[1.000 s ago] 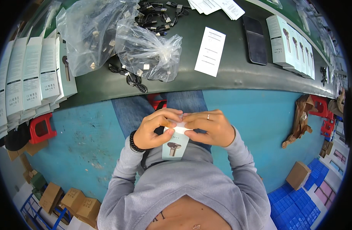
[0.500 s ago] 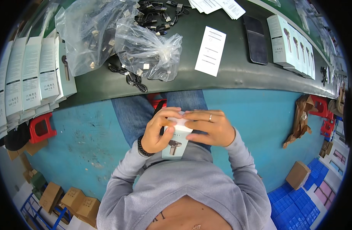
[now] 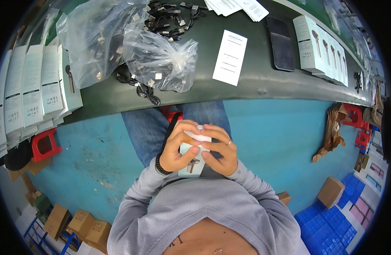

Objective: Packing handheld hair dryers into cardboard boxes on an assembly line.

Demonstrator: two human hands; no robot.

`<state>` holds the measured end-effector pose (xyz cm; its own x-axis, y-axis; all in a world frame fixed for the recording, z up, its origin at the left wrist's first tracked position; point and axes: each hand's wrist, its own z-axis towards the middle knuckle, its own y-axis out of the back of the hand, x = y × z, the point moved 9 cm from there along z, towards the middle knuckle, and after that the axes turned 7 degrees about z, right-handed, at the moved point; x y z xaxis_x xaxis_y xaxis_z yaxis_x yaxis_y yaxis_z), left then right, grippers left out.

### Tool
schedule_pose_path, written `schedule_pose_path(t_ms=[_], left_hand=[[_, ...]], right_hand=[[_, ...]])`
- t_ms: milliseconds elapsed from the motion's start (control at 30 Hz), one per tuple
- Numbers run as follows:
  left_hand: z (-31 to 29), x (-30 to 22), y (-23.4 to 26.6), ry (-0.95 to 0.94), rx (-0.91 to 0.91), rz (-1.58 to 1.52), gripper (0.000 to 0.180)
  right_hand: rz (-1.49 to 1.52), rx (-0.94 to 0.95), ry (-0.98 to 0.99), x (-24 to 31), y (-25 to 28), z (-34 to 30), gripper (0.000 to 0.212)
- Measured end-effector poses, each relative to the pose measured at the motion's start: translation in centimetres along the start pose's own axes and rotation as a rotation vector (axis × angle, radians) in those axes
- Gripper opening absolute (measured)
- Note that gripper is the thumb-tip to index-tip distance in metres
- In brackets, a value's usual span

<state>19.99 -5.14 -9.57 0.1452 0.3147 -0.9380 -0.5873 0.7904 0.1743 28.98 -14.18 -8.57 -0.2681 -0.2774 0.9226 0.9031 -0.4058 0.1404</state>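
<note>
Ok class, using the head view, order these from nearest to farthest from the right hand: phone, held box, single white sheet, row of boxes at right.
1. Held box: touching the right hand, above the lap.
2. Single white sheet: ahead, on the table.
3. Phone: right of the sheet.
4. Row of boxes: right of the phone.

the held box (image 3: pixel 190 171) looks smooth card, the knotted bag (image 3: pixel 155 63) crinkled glossy plastic, the sleeves (image 3: pixel 138 193) matt cloth.
</note>
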Motion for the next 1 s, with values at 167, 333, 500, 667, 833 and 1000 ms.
schedule_pose_path(t_ms=[167,333,500,667,833,1000], left_hand=[[0.1,0.0,0.1,-0.009,-0.012,0.048,0.009],[2.4,-4.3,0.8,-0.055,-0.239,0.122,0.012],[8.2,-6.7,-1.9,-0.067,-0.295,0.05,0.043],[8.7,-7.0,-4.8,-0.19,0.011,0.126,0.062],[5.4,-2.4,-2.5,0.165,0.009,-0.128,0.044],[3.0,-0.8,1.5,0.347,-0.118,-0.204,0.031]], right_hand=[[-0.022,0.063,-0.07,-0.7,-0.8,-1.2,0.052],[0.465,-0.143,-0.274,-2.6,-0.1,-4.3,0.085],[0.24,-0.106,-0.321,-0.1,7.9,-1.9,0.075],[-0.109,-0.702,-0.14,4.9,27.8,1.3,0.061],[-0.085,-0.911,-0.061,4.9,49.0,3.6,0.049],[-0.373,-0.885,-0.29,-3.9,65.1,5.5,0.044]])
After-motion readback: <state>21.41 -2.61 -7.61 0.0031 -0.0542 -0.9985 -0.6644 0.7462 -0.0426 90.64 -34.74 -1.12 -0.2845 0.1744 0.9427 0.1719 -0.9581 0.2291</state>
